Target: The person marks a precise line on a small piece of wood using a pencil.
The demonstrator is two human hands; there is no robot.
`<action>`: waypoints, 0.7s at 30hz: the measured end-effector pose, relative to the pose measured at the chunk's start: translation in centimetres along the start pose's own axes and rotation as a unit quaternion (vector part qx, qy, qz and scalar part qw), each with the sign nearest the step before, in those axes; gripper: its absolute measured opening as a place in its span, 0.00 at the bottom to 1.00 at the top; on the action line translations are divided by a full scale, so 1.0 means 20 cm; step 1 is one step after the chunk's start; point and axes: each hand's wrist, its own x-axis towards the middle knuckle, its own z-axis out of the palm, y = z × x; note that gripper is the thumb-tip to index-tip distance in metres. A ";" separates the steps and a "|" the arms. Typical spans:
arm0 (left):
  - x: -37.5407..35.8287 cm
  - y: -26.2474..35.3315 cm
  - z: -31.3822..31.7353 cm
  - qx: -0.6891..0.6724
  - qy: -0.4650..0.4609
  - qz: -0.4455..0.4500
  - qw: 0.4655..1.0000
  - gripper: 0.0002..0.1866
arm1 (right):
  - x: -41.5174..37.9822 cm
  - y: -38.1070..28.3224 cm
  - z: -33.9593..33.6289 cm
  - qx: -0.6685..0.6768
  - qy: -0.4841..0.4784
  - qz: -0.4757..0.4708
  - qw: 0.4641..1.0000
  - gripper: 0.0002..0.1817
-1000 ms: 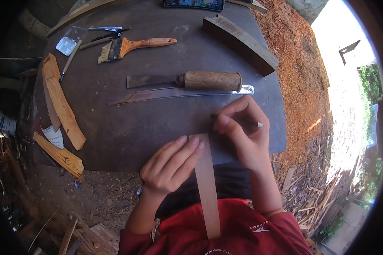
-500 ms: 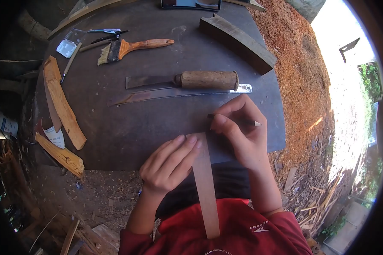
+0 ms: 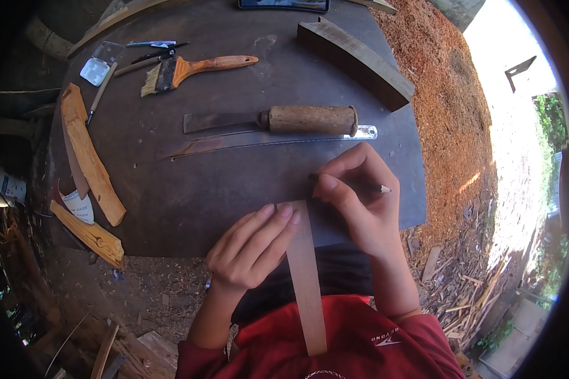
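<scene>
A thin wooden strip (image 3: 306, 284) runs from my chest up onto the near edge of the dark round table (image 3: 234, 177). My left hand (image 3: 250, 246) presses flat on the strip's top end, fingers together. Just to the right, my right hand (image 3: 354, 196) grips a pencil (image 3: 376, 187), its point sticking out to the right and its other end at the strip's top right corner.
Beyond the hands lie a wooden-handled blade (image 3: 275, 119), a clear ruler (image 3: 265, 139), a paintbrush (image 3: 193, 68) and a dark wood block (image 3: 357, 62). Wood offcuts (image 3: 88, 158) lie at the left edge. Sawdust (image 3: 449, 95) covers the ground at right.
The hands and strip keep their hold and place; only the view has shifted a little.
</scene>
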 end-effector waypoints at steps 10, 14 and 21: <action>-0.01 0.00 0.01 0.001 0.009 0.005 1.000 0.13 | 0.00 0.00 0.00 0.005 0.001 -0.006 1.000 0.06; 0.00 0.00 0.01 0.002 0.007 0.001 1.000 0.13 | 0.00 0.00 0.00 0.000 0.001 -0.005 1.000 0.05; 0.00 0.00 0.01 0.003 0.005 0.000 1.000 0.13 | 0.00 0.00 0.00 -0.001 0.002 -0.002 1.000 0.05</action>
